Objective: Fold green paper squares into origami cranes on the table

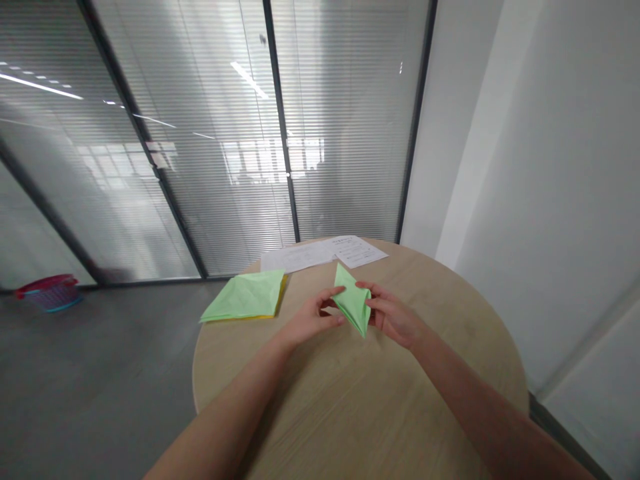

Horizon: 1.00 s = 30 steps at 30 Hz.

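Between my two hands is a piece of folded green paper (352, 299), diamond-shaped with layered edges and a point at top and bottom. My left hand (320, 312) grips its left side, index finger on the front face and thumb near the lower edge. On the opposite side, my right hand (393, 313) pinches the right corner, with some fingers hidden behind the paper. The folded paper is held above a round wooden table (345, 407). To the left of my left hand lies a stack of green sheets (247, 295) with a yellow layer showing beneath.
White printed sheets (320, 253) lie at the table's far edge. Behind it stands a glass partition with blinds (350, 133), and a white wall (565, 167) rises on the right. A red and blue basket (51, 293) sits on the grey floor at the left.
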Available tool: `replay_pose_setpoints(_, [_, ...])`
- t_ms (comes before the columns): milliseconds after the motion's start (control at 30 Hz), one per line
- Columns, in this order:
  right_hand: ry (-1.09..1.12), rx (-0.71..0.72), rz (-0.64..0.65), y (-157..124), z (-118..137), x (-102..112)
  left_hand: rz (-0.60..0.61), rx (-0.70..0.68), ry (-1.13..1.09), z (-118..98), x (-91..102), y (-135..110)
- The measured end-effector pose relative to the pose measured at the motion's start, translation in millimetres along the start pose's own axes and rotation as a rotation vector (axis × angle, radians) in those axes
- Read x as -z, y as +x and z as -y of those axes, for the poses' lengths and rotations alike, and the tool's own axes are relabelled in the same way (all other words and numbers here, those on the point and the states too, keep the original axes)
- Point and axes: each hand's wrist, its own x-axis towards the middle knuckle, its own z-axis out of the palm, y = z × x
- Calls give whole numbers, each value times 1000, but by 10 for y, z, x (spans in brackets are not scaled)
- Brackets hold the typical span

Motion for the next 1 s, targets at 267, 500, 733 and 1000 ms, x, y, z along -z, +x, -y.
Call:
replay_pose_setpoints(267, [2,0,-27,-20,12,-47,3,30,-128,48,-12,24])
replay_pose_setpoints(500, [43,19,-69,7,-2,-50,15,-31,-209,45,-43,5])
replay_pose_setpoints(733, [59,39,-103,14,-23,-86,-96,-202,107,106,-63,32])
replay_pose_setpoints(1000, [16,59,-120,10,-66,-104,-198,-258,377,43,-125,33])
